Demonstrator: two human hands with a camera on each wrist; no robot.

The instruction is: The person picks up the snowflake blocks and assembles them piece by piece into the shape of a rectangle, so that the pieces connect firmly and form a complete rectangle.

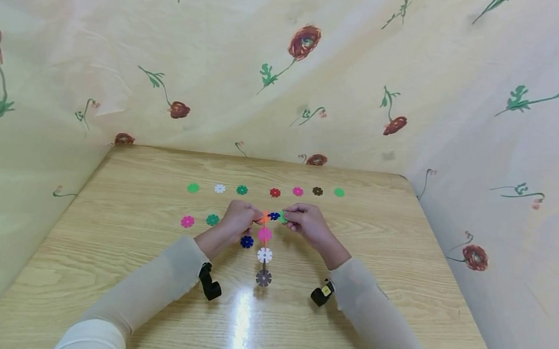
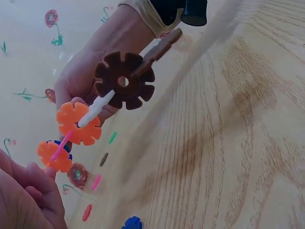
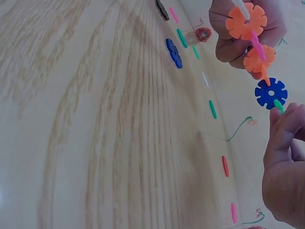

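Fabric hanging: cream, printed with red flowers on green stems, soft creases; lines the left, far and right sides of the table.

Table: pale wood grain, with a streak of glare at 6 o'clock. Bearings are from the head view, centred on the disc chain, 12 at the far edge.

Sleeves, 2: left sleeve and right sleeve, pale, entering from 7 and 5 o'clock. Black wrist devices, 2: left device, right device, the latter with a small yellow patch.

Hands, 2: left hand at 10 o'clock, fingers curled, pinching an orange link; right hand at 2 o'clock, thumb and fingertips pinching a green link.

Chain: notched discs interlocked crosswise, held up off the table, its tail towards 6 o'clock. Blue link between the hands, slotted to the green. Nearer 6 o'clock: pink link, white link, brown link at the end.

Loose discs, 10 showing in the head view. Far row of 7, from 10 to 2 o'clock: light green, white, dark green, red, pink, brown, light green. Others, 3, towards 9 o'clock: pink disc, green disc, blue disc, the last near the chain.
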